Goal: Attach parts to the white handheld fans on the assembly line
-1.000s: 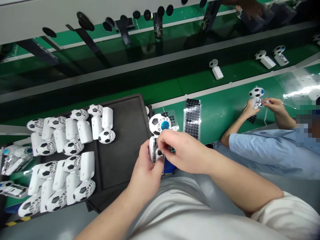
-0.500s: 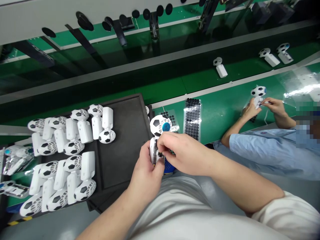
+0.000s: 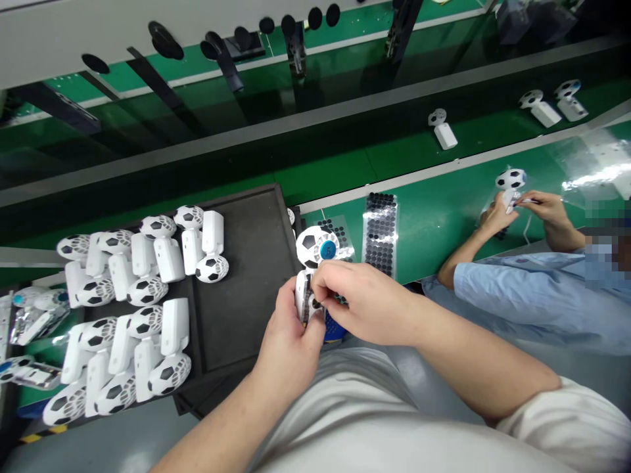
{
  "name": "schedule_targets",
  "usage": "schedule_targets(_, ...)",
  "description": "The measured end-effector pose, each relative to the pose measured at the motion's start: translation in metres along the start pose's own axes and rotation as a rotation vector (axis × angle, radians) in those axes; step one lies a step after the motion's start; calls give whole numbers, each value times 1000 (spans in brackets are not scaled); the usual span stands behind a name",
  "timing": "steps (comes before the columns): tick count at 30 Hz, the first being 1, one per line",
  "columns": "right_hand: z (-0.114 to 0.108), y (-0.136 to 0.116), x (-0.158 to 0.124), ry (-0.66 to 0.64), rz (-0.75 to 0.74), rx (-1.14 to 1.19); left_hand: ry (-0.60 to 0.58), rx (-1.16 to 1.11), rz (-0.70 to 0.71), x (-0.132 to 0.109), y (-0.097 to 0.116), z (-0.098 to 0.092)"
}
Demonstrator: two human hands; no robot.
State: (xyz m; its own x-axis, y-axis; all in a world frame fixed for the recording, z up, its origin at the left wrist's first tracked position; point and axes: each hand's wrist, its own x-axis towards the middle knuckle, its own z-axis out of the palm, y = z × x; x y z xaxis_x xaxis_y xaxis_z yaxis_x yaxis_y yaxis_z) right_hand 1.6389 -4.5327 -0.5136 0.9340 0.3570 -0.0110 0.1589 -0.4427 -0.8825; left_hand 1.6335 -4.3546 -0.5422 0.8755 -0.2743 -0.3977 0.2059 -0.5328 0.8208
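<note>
Left hand (image 3: 286, 335) wrapped snug around a white soccer-ball toy (image 3: 309, 244), right hand (image 3: 367, 309) pinched shut against its side: slow, steady, careful.

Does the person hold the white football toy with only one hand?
No, the toy is between both hands: the left hand grips its body and the right hand touches it.

1. A white plastic toy with a football-patterned ball (image 3: 315, 246) stands upright, ball end up, just beside the right edge of the black tray (image 3: 236, 276). A round blue disc (image 3: 328, 250) sits on the ball.
2. The left hand (image 3: 288, 335) wraps the toy's white body (image 3: 300, 295).
3. The right hand (image 3: 367, 305) pinches at that body from above.
</note>
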Motion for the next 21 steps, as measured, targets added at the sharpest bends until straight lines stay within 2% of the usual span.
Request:
schedule_targets(15, 3, 4, -2, 6, -37, -35, -30, -22, -28, 0, -1, 1)
schedule_targets(21, 17, 10, -6, 116, -96, -68, -25, -18, -49, -1, -1, 1)
